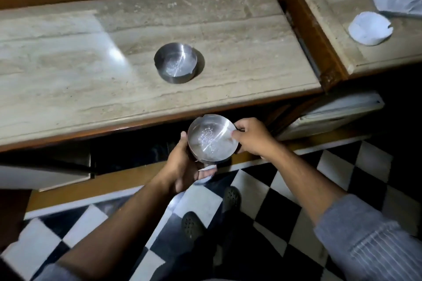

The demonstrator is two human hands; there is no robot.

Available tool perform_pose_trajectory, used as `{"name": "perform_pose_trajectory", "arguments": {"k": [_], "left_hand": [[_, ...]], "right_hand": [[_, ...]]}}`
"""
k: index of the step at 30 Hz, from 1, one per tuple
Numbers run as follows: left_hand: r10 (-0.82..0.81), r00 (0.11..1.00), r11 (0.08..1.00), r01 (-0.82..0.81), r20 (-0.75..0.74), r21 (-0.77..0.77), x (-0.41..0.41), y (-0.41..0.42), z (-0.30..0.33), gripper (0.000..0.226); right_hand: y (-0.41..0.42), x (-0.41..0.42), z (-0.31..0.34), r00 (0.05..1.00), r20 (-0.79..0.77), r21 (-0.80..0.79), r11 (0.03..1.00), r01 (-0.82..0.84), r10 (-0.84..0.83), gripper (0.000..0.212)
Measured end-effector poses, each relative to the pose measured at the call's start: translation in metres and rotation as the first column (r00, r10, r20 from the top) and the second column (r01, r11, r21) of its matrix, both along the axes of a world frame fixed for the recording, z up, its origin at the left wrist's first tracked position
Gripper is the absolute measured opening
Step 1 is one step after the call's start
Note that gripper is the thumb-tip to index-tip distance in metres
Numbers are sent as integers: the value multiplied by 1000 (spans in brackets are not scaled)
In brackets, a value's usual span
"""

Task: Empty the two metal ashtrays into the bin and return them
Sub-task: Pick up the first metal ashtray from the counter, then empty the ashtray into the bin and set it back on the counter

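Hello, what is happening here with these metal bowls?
A person stands at a marble counter and holds one metal ashtray in both hands, in front of the counter's edge and above the floor. The left hand supports it from below and the right hand grips its rim. It looks empty apart from some shine or residue. The second ashtray sits on the counter, also seemingly empty. A white ashtray rests on the next counter to the right. No bin is visible.

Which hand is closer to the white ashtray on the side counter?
Right. The right hand pinches the held metal ashtray's rim, well below-left of the white ashtray; the left hand is farther left, cupping the metal one underneath.
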State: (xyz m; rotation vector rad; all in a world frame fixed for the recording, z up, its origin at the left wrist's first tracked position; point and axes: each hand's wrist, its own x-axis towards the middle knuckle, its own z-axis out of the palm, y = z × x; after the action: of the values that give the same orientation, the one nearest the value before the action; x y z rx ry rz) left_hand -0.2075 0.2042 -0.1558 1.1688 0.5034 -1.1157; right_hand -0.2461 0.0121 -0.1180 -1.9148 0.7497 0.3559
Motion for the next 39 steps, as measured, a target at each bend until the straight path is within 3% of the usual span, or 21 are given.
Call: {"name": "perform_pose_trajectory", "arguments": {"k": [3, 5, 8, 12, 15, 20, 22, 24, 25, 26, 28, 29, 31, 34, 35, 37, 39], "left_hand": [[-54, 989, 992, 37, -135, -123, -11, 20, -29, 117], [-23, 977, 984, -15, -211, -176, -8, 20, -50, 126], [60, 963, 965, -124, -264, -232, 3, 16, -104, 119], [110, 959, 914, -201, -261, -353, 11, 17, -176, 103], [82, 969, 882, -179, -231, -436, 20, 17, -218, 95], [15, 985, 938, -72, -169, -340, 40, 17, -280, 89], [-43, 997, 977, 29, -63, -211, 49, 11, -295, 76], [-174, 979, 985, 175, 103, 6, 56, 2, -303, 53], [-302, 929, 950, 273, 216, 153, 59, -2, -306, 48], [-485, 811, 862, 382, 328, 332, 60, -5, -309, 54], [-830, 404, 547, 455, 384, 703, 61, -9, -317, 100], [-889, 302, 448, 415, 344, 792, 65, -12, -317, 121], [-902, 220, 424, 305, 371, 853, 70, -15, -333, 138], [-916, 28, 397, 196, 399, 897, 69, -15, -343, 137], [-919, 1, 389, 185, 395, 903, 65, -14, -347, 134], [-927, -82, 346, 190, 366, 919, 64, -12, -356, 130], [-932, -129, 306, 216, 338, 927, 59, -8, -365, 128]], "right_hand": [[28, -1, -45, 1000, -27, 35, 999, -14, 15, 19], [35, 5, -70, 1000, -5, -1, 1000, -10, 10, 20], [43, 17, -123, 999, 28, -78, 996, -39, 42, 31], [46, 23, -190, 993, 82, -137, 988, -73, 85, 29], [47, 24, -239, 995, 54, -105, 991, -78, 84, 35], [36, 29, -299, 999, -37, -22, 1000, -21, 20, 34], [25, 34, -311, 1000, 3, 38, 999, 4, -4, 34], [13, 34, -316, 995, 101, 45, 999, -28, 23, 50], [7, 32, -316, 986, 151, 9, 997, -77, 74, 61], [1, 29, -315, 963, 211, -65, 985, -158, 168, 68], [-6, 22, -312, 841, 326, -302, 891, -340, 431, 72], [-7, 22, -309, 768, 349, -406, 826, -392, 536, 74], [-7, 26, -316, 642, 447, -542, 759, -360, 623, 83], [5, 22, -327, 563, 419, -669, 661, -339, 712, 99], [11, 13, -339, 553, 342, -698, 599, -392, 760, 101], [23, 3, -363, 490, 43, -673, 388, -630, 870, 103], [31, -5, -380, 433, -114, -553, 305, -776, 894, 103]]}}
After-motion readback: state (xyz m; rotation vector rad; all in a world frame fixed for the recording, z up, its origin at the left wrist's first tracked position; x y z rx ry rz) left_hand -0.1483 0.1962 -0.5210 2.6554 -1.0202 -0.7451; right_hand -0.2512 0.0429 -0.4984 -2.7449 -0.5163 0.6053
